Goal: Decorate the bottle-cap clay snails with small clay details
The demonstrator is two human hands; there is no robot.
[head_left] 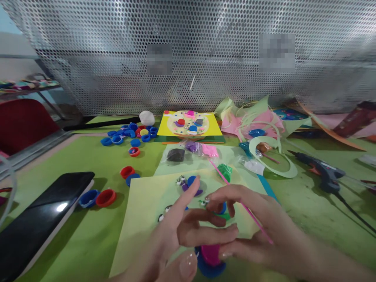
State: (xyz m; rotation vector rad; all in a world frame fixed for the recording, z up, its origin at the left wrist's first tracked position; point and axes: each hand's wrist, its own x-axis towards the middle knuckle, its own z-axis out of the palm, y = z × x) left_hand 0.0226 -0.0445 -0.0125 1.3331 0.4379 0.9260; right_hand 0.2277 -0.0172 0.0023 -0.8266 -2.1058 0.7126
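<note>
Magenta piece [210,253] lies toward the near edge of the sheet [141,211], right hand [274,221] nearer; left hand [173,231] fingers apart, right grip indeterminable.

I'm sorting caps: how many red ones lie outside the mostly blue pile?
3 red caps: one in front of the pile, one nearer beside a blue cap, one nearest, by another blue cap near the phone. The left hand may hide more.
</note>
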